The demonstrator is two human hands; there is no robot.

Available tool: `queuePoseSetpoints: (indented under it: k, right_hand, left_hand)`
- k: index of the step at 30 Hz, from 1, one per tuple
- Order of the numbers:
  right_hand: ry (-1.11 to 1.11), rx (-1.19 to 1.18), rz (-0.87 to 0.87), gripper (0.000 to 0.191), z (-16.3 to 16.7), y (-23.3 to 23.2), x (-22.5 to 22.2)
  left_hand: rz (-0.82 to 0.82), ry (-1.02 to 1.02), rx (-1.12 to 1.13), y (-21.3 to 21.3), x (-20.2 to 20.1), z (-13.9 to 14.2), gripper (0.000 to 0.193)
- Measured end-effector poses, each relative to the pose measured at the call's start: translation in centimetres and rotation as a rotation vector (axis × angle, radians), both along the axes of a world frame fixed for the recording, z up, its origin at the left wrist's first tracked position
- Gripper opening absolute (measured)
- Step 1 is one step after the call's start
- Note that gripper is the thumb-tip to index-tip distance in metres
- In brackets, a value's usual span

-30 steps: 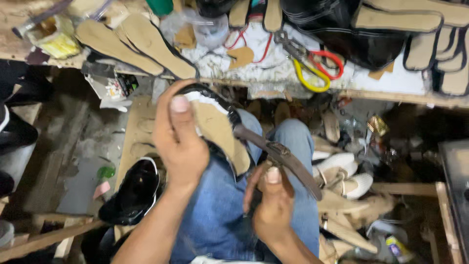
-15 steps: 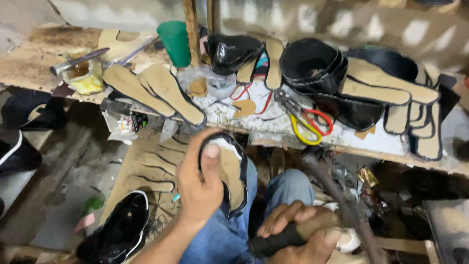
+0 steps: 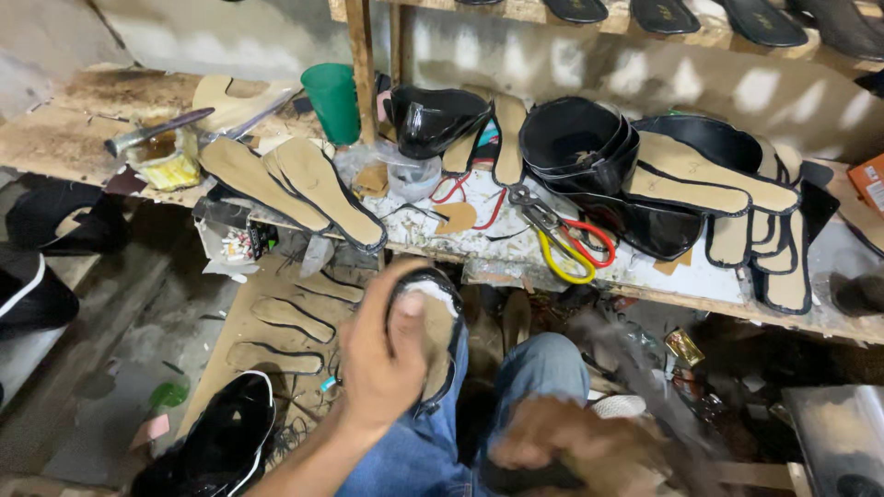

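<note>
Head view showed a cramped cobbler's bench from above, and going from left to right, a glue tin (image 3: 166, 158) with a tool laid across it sat at the far left of the wooden workbench (image 3: 55, 138), then two tan insoles (image 3: 304, 189) overhanging the edge, a green cup (image 3: 331, 99), and yellow-and-red handled pliers (image 3: 566, 241) further along. Below the bench, the left hand (image 3: 387, 354) was wrapped firmly around a black shoe (image 3: 433, 331) turned sole-up over the person's blue-jeaned lap, thumb pressed on its pale insole board. The shoe looked unfinished: a glossy black upper folded over the edge of a beige bottom, toe pointing toward the bench. The right hand (image 3: 562, 446) was a blur, low and to the right of the shoe; it seemed closed around a dark handle, though I could not tell what tool it was. To my eye the work was lasting or hammering down the folded margin, and doing it well would have called for keeping the shoe braced hard against the thigh, thumb clear of the strike line, and blows landing flat on the folded edge.
</note>
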State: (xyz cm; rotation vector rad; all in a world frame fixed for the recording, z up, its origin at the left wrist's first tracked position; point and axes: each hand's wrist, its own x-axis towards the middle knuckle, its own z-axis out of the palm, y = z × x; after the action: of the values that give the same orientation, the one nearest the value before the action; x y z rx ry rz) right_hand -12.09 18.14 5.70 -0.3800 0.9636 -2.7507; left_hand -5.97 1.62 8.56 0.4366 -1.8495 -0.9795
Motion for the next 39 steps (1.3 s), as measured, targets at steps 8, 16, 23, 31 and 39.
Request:
queuePoseSetpoints:
  k: [8, 16, 23, 31, 39]
  right_hand:
    - [-0.121, 0.613, 0.184, 0.042, -2.0, 0.1, 0.3]
    - [-0.082, 0.327, 0.183, 0.054, -4.5, 0.1, 0.5]
    - [-0.201, 0.134, 0.333, 0.069, -7.2, 1.5, 0.8]
    - [-0.255, 0.032, 0.449, 0.087, -9.8, 2.8, 1.0]
    - [-0.221, -0.014, 0.819, 0.106, -17.0, 9.4, 3.0]
  left_hand:
    - [-0.071, -0.013, -0.032, -0.8, 0.6, 0.0, 0.033]
    - [-0.217, -0.239, 0.113, 0.0, 0.5, -0.2, 0.053]
    - [-0.680, -0.027, 0.070, -2.2, -0.2, 3.0, 0.036]
    - [-0.714, -0.306, 0.059, 2.7, 4.2, 2.1, 0.018]
    - [-0.366, -0.156, 0.005, 12.6, 3.5, -2.8, 0.032]
